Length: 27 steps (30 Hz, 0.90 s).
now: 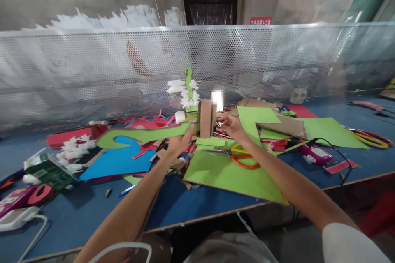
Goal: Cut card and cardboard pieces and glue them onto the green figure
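My left hand [180, 140] is closed around the straight end of a long green hook-shaped cardboard piece [148, 133], which reaches out to the left. That end meets a brown cardboard block [206, 119] standing upright between my hands. My right hand [231, 126] is at the block's right side, thumb and fingers pinched together. Whatever they pinch is too small to make out. Behind the left hand rises a smaller green hooked strip [188, 82] among white foam-like pieces [189, 99]. Scissors with orange and yellow handles [245, 160] lie below my right hand on a green sheet [228, 176].
A blue sheet [123, 160], a green box [51, 172] and white foam pieces [75, 148] lie left. On the right are a purple device [316, 154] with a black cord and more scissors [372, 137]. A perforated metal screen [108, 65] runs along the back.
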Available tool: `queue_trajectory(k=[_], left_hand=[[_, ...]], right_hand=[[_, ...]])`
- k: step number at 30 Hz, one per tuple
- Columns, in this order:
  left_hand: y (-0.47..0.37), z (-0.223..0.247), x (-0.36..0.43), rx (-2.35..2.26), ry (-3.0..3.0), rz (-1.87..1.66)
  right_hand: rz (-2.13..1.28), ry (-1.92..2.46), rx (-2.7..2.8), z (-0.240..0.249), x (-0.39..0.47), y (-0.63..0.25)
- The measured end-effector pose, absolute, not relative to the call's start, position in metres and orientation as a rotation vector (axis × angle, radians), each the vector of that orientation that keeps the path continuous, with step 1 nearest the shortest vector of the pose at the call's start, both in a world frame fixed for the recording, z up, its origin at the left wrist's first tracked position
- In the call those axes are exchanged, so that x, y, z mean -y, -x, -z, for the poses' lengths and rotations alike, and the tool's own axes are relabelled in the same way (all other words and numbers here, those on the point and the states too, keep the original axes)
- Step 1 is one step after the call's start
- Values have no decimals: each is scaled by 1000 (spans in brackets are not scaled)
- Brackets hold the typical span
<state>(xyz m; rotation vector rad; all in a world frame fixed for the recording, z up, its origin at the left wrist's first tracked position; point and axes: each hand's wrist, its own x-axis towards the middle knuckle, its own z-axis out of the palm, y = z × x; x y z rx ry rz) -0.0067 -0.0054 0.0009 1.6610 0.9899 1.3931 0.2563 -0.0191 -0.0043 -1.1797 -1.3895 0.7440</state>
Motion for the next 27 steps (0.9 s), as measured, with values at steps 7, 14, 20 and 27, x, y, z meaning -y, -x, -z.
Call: queue_trajectory(k=[7,14,20,27], left_hand=[[18,-6,-10,-936,-1556,-1487],[5,-1,-1,-903,-1521,-1483],[-6,-5,11,-840,-1570,-1450],[-6,-6,16,-920,-1541,-1420]], right_hand=[[-682,1192,1687,9,21,-260],[-1120,1030,1597,-1,33,-240],[-1251,966,1408,-1,35,-237],[-1213,1024,1386,-5,38,-237]])
